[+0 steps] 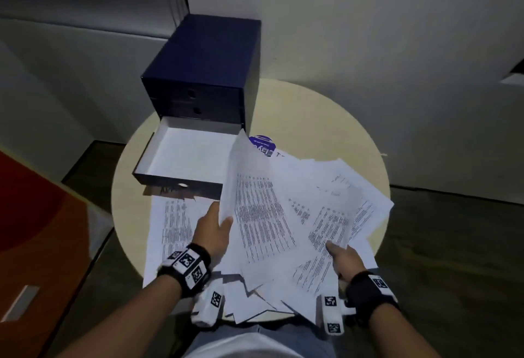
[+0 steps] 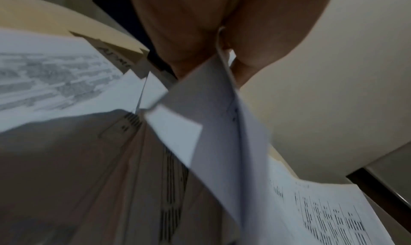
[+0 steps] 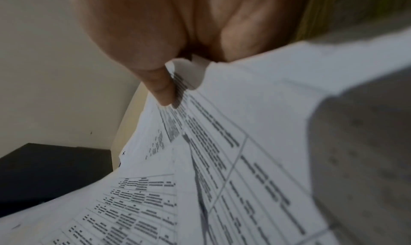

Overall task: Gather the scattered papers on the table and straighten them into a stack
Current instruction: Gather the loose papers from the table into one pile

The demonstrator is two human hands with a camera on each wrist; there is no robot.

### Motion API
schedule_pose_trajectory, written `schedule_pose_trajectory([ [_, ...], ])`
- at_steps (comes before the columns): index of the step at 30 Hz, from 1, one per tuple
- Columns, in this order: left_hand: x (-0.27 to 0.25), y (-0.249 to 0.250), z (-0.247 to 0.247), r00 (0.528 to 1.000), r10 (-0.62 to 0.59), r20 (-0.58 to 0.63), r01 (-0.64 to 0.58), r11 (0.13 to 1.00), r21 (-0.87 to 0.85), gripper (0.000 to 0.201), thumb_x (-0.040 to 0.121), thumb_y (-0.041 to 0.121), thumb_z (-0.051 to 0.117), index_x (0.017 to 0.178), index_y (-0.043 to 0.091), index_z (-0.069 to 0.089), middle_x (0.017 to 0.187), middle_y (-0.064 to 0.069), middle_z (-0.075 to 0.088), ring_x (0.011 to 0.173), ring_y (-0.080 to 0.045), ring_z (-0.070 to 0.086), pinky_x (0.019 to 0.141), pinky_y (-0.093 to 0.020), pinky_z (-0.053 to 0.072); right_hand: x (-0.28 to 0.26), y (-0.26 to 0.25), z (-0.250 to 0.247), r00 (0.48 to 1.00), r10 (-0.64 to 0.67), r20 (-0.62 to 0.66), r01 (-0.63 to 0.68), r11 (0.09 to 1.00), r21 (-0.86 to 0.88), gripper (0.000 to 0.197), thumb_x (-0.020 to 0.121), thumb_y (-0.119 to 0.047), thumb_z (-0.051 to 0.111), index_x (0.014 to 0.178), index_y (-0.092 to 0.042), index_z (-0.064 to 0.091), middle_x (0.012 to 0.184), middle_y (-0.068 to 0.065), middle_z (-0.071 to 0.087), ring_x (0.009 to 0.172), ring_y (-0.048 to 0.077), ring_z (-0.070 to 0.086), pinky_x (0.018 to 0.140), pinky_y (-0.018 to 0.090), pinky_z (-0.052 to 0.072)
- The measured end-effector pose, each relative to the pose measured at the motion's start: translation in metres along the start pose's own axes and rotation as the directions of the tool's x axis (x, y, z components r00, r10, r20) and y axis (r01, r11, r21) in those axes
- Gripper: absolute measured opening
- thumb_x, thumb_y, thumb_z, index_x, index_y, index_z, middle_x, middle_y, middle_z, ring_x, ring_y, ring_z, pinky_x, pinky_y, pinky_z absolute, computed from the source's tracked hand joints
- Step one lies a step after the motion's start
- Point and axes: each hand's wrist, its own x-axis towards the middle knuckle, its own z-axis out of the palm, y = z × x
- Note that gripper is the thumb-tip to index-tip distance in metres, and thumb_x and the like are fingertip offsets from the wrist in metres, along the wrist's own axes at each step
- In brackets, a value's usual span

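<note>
Several white printed papers (image 1: 263, 216) lie fanned and overlapping on a round cream table (image 1: 312, 108). My left hand (image 1: 214, 227) pinches the left edge of a raised sheet (image 2: 211, 97), thumb on top and fingers behind. More printed sheets lie flat left of it (image 1: 173, 224). My right hand (image 1: 344, 258) pinches the near corner of a bundle of sheets (image 3: 222, 143) on the right, thumb (image 3: 162, 88) pressed on the print. The bundle is lifted and fans toward the far right.
A dark blue drawer box (image 1: 207, 71) stands at the table's back left. Its bottom drawer (image 1: 187, 156) is pulled out with a white inside. A blue round sticker (image 1: 262, 143) lies behind the papers. Grey walls surround the table; an orange surface (image 1: 31, 216) is at left.
</note>
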Motion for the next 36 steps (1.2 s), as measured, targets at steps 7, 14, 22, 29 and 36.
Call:
schedule_pose_trajectory([
  [7, 0.010, -0.012, 0.022, 0.946, -0.027, 0.324, -0.066, 0.961, 0.270, 0.055, 0.096, 0.010, 0.052, 0.143, 0.022, 0.027, 0.125, -0.015, 0.059, 0.102, -0.026, 0.058, 0.081, -0.029, 0.045, 0.000, 0.006, -0.009, 0.998, -0.059, -0.037, 0.057, 0.997, -0.042, 0.013, 0.098, -0.013, 0.053, 0.099, -0.001, 0.054, 0.068, 0.011, 0.054, 0.059, 0.025, 0.051, 0.062, 0.033, 0.040],
  [14, 0.028, -0.023, 0.025, 0.977, -0.122, 0.177, 0.079, 0.970, 0.231, 0.045, 0.097, 0.006, 0.046, 0.140, 0.019, 0.037, 0.113, -0.020, 0.059, 0.076, -0.020, 0.054, 0.060, -0.025, 0.046, 0.001, 0.019, -0.011, 1.000, 0.006, -0.019, -0.001, 0.966, 0.258, 0.081, 0.091, -0.031, 0.067, 0.151, -0.003, 0.021, 0.136, 0.013, 0.056, 0.124, 0.027, 0.055, 0.108, 0.043, 0.038],
  [22, 0.030, -0.030, 0.045, 0.971, -0.215, 0.104, 0.201, 0.971, 0.132, 0.062, 0.096, 0.001, 0.038, 0.152, 0.020, 0.021, 0.138, -0.021, 0.048, 0.098, -0.032, 0.062, 0.066, -0.037, 0.053, -0.011, 0.021, -0.019, 0.998, -0.060, -0.011, 0.060, 0.997, 0.040, 0.025, 0.097, -0.006, 0.053, 0.122, -0.006, 0.059, 0.113, 0.012, 0.069, 0.105, 0.034, 0.065, 0.095, 0.043, 0.050],
  [29, 0.037, -0.036, 0.047, 0.941, -0.247, 0.233, 0.215, 0.964, 0.154, 0.035, 0.097, 0.004, 0.035, 0.131, 0.010, 0.037, 0.102, -0.019, 0.055, 0.069, -0.020, 0.040, 0.057, -0.028, 0.033, -0.014, 0.018, -0.027, 0.994, -0.108, -0.015, 0.109, 0.987, 0.117, 0.036, 0.091, -0.021, 0.067, 0.125, -0.014, 0.060, 0.111, 0.004, 0.073, 0.104, 0.026, 0.068, 0.098, 0.048, 0.051],
  [36, 0.019, -0.016, 0.052, 0.966, -0.123, 0.228, 0.095, 0.987, 0.128, 0.023, 0.098, 0.004, 0.033, 0.088, 0.024, 0.039, 0.073, -0.007, 0.044, 0.057, -0.020, 0.042, 0.049, -0.024, 0.037, -0.014, 0.012, -0.022, 0.992, -0.087, -0.093, 0.096, 0.990, 0.107, 0.016, 0.095, -0.010, 0.058, 0.109, -0.003, 0.061, 0.042, -0.006, 0.053, 0.030, 0.007, 0.043, 0.038, 0.019, 0.035],
])
